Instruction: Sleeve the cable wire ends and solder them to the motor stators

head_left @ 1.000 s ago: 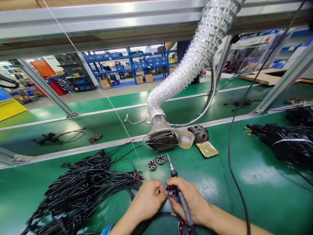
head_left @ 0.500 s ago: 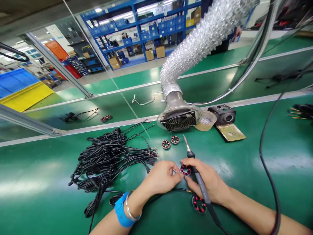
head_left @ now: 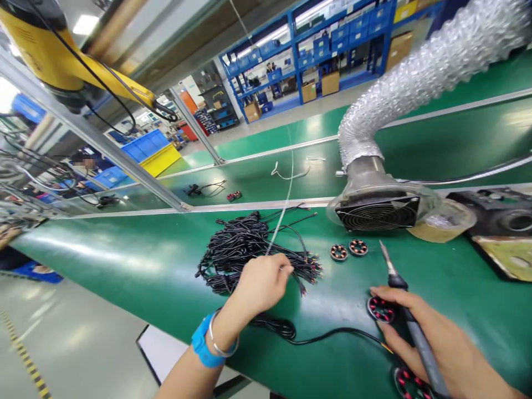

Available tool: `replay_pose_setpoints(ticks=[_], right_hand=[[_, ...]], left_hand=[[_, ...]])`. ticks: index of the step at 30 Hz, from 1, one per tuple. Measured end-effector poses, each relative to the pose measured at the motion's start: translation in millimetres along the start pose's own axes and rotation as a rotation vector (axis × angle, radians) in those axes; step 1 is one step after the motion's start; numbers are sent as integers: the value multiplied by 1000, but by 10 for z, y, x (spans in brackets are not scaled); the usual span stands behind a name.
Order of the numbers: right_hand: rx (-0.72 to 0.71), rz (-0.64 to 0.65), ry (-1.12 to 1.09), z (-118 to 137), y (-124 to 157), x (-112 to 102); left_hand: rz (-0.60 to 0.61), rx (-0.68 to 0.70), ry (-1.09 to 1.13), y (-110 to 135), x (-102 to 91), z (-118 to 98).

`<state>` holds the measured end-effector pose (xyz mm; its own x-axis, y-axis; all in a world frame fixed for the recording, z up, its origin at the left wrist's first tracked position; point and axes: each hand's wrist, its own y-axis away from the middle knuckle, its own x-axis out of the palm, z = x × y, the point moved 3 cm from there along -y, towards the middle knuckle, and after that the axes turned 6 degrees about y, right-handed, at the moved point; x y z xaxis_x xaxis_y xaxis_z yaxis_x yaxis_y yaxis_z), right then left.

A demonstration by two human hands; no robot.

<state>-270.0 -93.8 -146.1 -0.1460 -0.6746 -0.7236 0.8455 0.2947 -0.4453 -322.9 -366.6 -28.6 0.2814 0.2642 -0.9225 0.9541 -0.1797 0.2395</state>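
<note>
My right hand [head_left: 440, 338] grips a soldering iron [head_left: 421, 335], its tip pointing up and away. Between the same hand's thumb and fingers sits a small round stator [head_left: 380, 309] with red windings. Below it, partly hidden by the iron and cut off by the frame edge, is another red-wound stator [head_left: 409, 382], where a black cable [head_left: 332, 331] ends. My left hand [head_left: 264, 282] is closed in a pinch on a thin solder wire [head_left: 285, 208] that runs down to it; the fingertips are partly hidden. This hand is over the near side of a bundle of black cables [head_left: 236, 244].
Two copper-wound stators [head_left: 348, 250] lie beyond the iron's tip. Behind them stands a fume extractor fan [head_left: 376, 213] on a silver duct [head_left: 399, 105]. A black soldering stand with a yellow sponge [head_left: 507, 257] is at right. The green bench edge runs along the lower left.
My left hand has moved left, away from the stator in my right hand, with the solder wire. The view has swung left. My right hand keeps the iron and stator.
</note>
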Motion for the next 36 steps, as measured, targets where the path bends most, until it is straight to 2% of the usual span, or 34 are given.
replay_pose_setpoints(ticks=[2, 4, 9, 14, 17, 19, 24, 26, 29, 31, 34, 35, 36], right_hand=[[-2, -2, 2, 4, 3, 7], [9, 13, 12, 2, 10, 18], [-11, 34, 16, 2, 14, 14], [8, 74, 3, -39, 19, 40], [-6, 41, -26, 22, -19, -5], [4, -22, -55, 127, -90, -100], [166, -88, -286, 434, -346, -329], [166, -121, -367, 512, -423, -374], [86, -187, -361, 557, -484, -405], [37, -216, -332, 554, -502, -405], [17, -255, -339, 531, -501, -387], [12, -265, -347, 525, -491, -378], [5, -274, -357, 520, -477, -369]], left_hand=[[-47, -90, -95, -6, -3, 208], [-61, -136, -130, -16, 82, 335], [-107, -190, -170, -50, 273, 434], [-149, -179, -134, 26, 113, 434], [-172, -89, -30, 161, 13, 301], [-177, -3, 36, 228, 35, 162], [-113, 157, 33, 220, 334, -125], [-87, 177, 14, 187, 448, -168], [-55, 205, 41, 138, 530, -217], [-69, 262, 127, 87, 515, -298], [-81, 427, 355, -40, 451, -511], [-29, 475, 455, -95, 449, -585], [81, 498, 573, -154, 472, -650]])
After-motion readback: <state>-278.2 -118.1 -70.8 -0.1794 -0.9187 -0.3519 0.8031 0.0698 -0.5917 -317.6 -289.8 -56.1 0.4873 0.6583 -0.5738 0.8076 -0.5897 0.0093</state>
